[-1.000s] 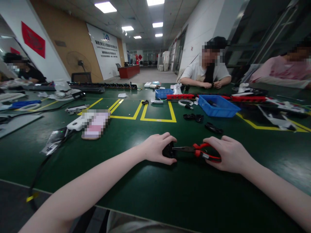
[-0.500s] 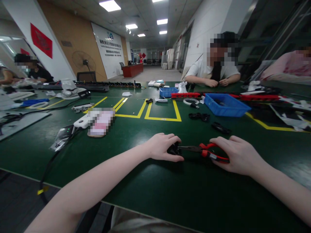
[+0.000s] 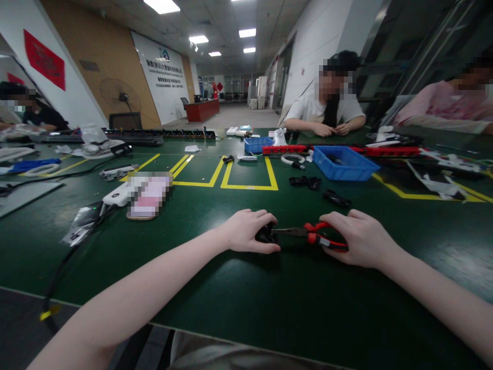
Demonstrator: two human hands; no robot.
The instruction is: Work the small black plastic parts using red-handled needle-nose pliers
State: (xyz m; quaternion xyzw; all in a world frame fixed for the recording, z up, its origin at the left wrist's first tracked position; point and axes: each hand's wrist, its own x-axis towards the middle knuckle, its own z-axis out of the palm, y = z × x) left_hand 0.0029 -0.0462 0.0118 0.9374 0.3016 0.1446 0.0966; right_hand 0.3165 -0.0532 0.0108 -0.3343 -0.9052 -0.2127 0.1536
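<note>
My left hand (image 3: 252,232) is closed around a small black part (image 3: 265,234), mostly hidden by the fingers, so its kind cannot be made out. Long-nose pliers (image 3: 295,233) with red and black handles are gripped in my right hand (image 3: 356,239). Their jaws point left, and the tips meet the black part at its right side. Both hands are low over the green table (image 3: 246,288). Beyond my right hand lie a dark bundled cable (image 3: 337,198) and another black coiled cable (image 3: 305,182).
A blue bin (image 3: 344,165) and a smaller blue bin (image 3: 258,144) stand farther back, near a red strip (image 3: 285,149). At left lie a phone (image 3: 148,198), a white power strip (image 3: 118,194) and a black cable (image 3: 57,272). Other people sit across the table.
The whole view has shifted slightly, so everything appears farther left. Both hands keep their hold, and the pliers' tips stay at the black part.
</note>
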